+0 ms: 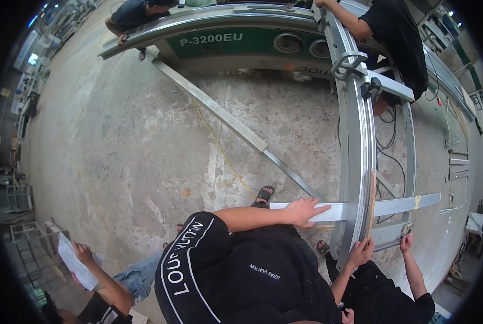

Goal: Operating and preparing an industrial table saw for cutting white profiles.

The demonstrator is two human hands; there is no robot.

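Observation:
My left hand (302, 210) reaches across from the left and grips a flat silver metal bar (336, 211) near its left end. This bar crosses the long upright aluminium rail (355, 151) and continues past it on the right (422, 202). Low on the rail, my right hand (362, 251) has its fingers closed at the end of a thin wooden strip (371, 208), which runs along the rail's right side. Part of its grip is hidden. To the right, a co-worker's hand (407, 242) touches the frame's lower corner.
A green and grey machine (225, 46) spans the far side, with people beside it. A slanting metal support arm (214, 110) stretches from it toward the rail's foot. Dark cables (395, 140) hang within the frame. At lower left, a person holds paper (75, 262).

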